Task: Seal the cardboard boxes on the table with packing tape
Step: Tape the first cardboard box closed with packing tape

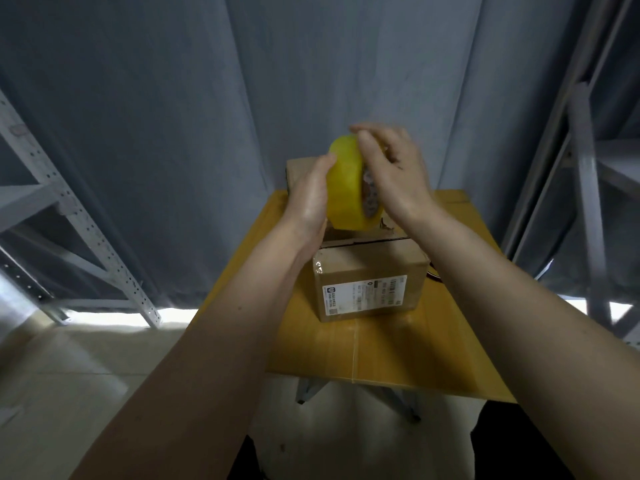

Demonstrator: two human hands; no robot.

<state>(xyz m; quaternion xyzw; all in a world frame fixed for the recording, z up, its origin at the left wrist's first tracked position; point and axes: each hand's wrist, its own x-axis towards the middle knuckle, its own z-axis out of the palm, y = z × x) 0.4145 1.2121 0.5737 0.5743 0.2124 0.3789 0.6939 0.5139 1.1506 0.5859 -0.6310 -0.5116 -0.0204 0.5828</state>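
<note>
From the head view, I hold the roll of yellow packing tape [346, 183] up in front of me, above the cardboard box [369, 278] that sits on the counter [450, 341]. My left hand [308, 199] cups the roll from its 9 o'clock side, palm against the tape's face, fingers wrapped behind where I cannot see them. My right hand [394, 171] comes over from 2 o'clock, fingertips curled on the roll's upper edge, as if feeling for the loose end; whether they pinch anything I cannot tell, since they are blurred. So the left grip is closed around the roll and the right is narrow against it.

The box's top flaps meet at a dark seam, apparently not yet taped. A second box [294, 171] peeks out at 12 o'clock, mostly hidden by my hands.

My worry: the tape end may be hard to find on so smooth a roll, and picking at it could split the strip. Pulling hard could also let the tape fold and stick to itself.
</note>
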